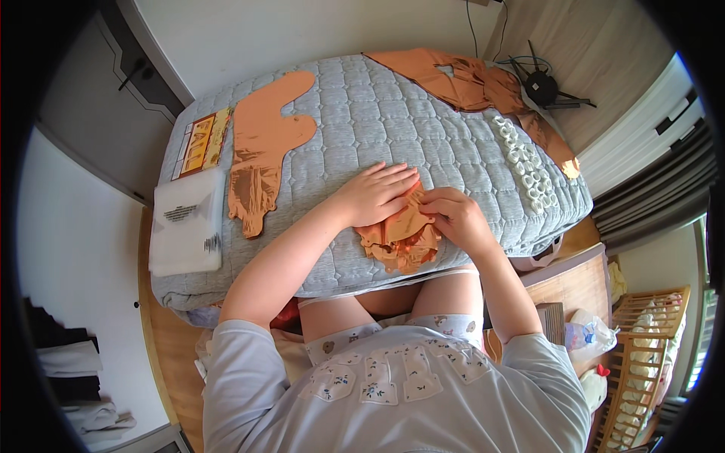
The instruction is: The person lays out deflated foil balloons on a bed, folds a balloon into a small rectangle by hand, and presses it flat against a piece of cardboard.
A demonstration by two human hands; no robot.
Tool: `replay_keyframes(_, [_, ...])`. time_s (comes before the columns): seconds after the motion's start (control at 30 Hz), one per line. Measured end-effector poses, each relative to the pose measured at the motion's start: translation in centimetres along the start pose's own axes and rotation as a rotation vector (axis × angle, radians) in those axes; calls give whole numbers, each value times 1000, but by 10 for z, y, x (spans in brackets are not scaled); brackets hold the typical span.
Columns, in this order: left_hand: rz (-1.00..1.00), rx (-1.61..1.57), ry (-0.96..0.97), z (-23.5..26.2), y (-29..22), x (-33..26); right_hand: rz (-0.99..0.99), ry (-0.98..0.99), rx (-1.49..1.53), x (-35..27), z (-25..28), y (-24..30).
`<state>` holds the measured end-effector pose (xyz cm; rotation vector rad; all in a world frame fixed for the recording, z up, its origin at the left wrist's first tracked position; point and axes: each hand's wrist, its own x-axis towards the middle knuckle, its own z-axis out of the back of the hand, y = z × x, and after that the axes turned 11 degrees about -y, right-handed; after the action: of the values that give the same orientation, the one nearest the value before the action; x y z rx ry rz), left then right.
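A folded, crinkled piece of shiny copper foil [405, 240], looking like a deflated foil balloon, lies near the front edge of the quilted grey mattress [340, 151]. My left hand [380, 198] rests flat across its upper left part, fingers stretched out. At the upper right side of the foil, my right hand [455, 217] is closed in a pinch on its edge. The lower part of the foil is loosely bunched, with a ragged rim. The exact grip of the right fingertips is partly hidden.
Left on the mattress lie a flat copper foil balloon [264, 136], a printed card [202, 143] and a clear plastic bag [185, 245]. More copper foil [453, 79] lies far right, near small white rolls [529, 167] and a black router [541, 88]. A wooden crib [642, 355] stands right.
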<state>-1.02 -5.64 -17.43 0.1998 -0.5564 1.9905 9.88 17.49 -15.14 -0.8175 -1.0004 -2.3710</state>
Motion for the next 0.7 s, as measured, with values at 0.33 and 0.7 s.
replay_keyframes(0.33, [-45,41,-34,1,-2,0,-166,83,67,0,5,6])
replay_keyframes(0.7, [-23,27,-7,7,-6,1,-211,-114,57,5,-10,4])
